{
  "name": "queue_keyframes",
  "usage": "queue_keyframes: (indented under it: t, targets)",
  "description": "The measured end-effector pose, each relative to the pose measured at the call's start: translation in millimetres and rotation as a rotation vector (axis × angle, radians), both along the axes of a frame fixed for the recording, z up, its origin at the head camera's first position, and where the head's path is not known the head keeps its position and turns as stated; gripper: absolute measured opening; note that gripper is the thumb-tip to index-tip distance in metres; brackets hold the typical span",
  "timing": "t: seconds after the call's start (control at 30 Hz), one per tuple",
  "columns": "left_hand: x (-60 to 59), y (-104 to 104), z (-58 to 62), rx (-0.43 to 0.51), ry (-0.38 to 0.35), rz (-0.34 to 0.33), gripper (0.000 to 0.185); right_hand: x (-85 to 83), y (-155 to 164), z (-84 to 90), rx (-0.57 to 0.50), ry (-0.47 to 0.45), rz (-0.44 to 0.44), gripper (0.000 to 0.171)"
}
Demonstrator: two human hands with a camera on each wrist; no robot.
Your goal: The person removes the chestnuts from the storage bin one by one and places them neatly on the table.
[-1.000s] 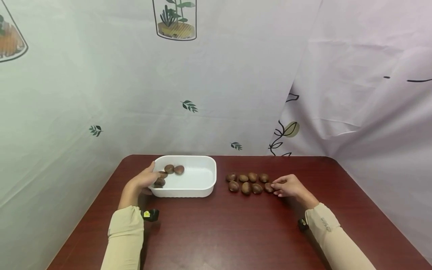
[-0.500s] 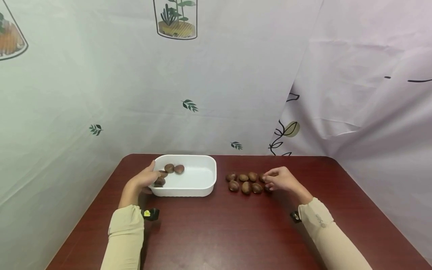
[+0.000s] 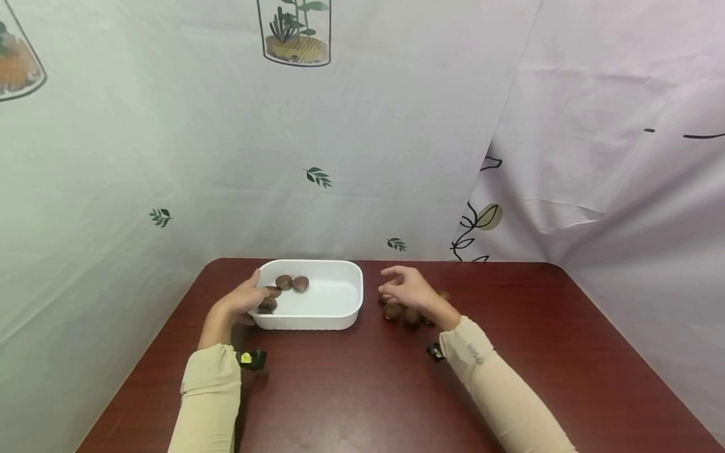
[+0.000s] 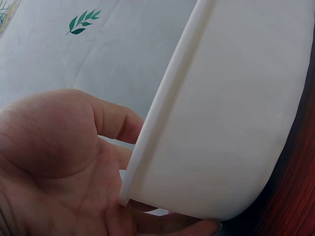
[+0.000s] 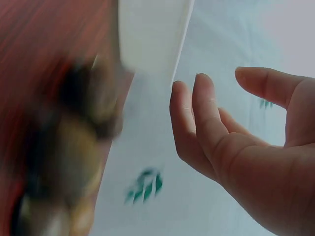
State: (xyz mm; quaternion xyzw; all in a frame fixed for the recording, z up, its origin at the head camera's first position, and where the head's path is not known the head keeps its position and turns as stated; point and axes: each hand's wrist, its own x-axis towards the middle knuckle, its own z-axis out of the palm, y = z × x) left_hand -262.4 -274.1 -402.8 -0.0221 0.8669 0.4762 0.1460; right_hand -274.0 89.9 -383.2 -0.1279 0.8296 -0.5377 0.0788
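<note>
A white tray (image 3: 317,321) stands on the dark red table (image 3: 362,390) at the back left, with several brown chestnuts (image 3: 291,283) in its left half. My left hand (image 3: 240,302) grips the tray's left end, thumb over the rim; in the left wrist view the palm (image 4: 54,157) lies against the tray's wall (image 4: 231,123). My right hand (image 3: 404,289) hovers just right of the tray, above a cluster of loose chestnuts (image 3: 391,311) that it partly hides. In the right wrist view its fingers (image 5: 197,118) and thumb are spread, with nothing seen between them, and the chestnuts (image 5: 74,147) are blurred.
A patterned cloth backdrop (image 3: 362,157) hangs close behind the table and along both sides. The table's rounded back corners lie near the cloth. Bare red tabletop stretches in front of the tray and to the right of the chestnuts.
My right hand left the right end of the chestnut cluster, rose and swung left across it toward the tray. The left hand and tray stayed still.
</note>
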Motion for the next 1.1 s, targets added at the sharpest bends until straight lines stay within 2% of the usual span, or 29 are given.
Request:
queue_keyframes:
  t: [0.2,0.4,0.77,1.1]
  targets:
    - [-0.8,-2.4,-2.9,-0.014,-0.001,-0.002,0.086,-1.0,-46.8,-5.7,-0.026,0.003,0.037,0.039]
    - [-1.1,-4.3,-2.6,-0.008,0.007,0.003,0.086,0.0,-79.8,-5.0,-0.025,-0.02,0.057,0.038]
    - [-2.2,-1.4,-1.4,-0.003,-0.009,0.007,0.087,1.7,-116.4,-18.2,-0.129,-0.124,0.111,0.04]
    - [-0.9,-2.3,0.1,0.011,-0.016,0.008,0.084,-2.6,-139.7,-23.2,-0.178,-0.194,0.11,0.041]
